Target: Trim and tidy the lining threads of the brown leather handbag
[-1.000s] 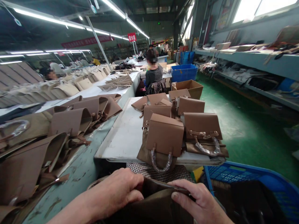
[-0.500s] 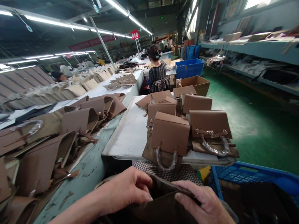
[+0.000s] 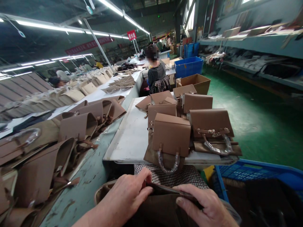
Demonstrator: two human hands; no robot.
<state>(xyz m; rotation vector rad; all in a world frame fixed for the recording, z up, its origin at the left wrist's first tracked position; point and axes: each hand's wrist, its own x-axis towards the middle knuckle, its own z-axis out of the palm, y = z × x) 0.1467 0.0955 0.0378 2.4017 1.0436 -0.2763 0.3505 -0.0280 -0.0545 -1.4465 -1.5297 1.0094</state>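
My left hand (image 3: 125, 197) and my right hand (image 3: 201, 206) are both closed on the top edge of a dark brown leather bag piece (image 3: 163, 205) at the bottom of the view. The left thumb and fingers pinch its rim; the right fingers curl over it. Just ahead, a tan handbag (image 3: 170, 135) with a plastic-wrapped handle hangs over the near edge of a white board (image 3: 127, 138). A second tan handbag (image 3: 211, 124) lies to its right.
Several more tan bags stand behind on the white board. Unfinished tan bag parts (image 3: 75, 126) crowd the green bench at left. A blue crate (image 3: 255, 179) sits at lower right. A seated person (image 3: 156, 74) works ahead beside a cardboard box (image 3: 197, 82). Green floor and shelves run along the right.
The view has shifted slightly. My left hand's fingers have slid a little right along the bag piece's rim. My right hand keeps its hold.
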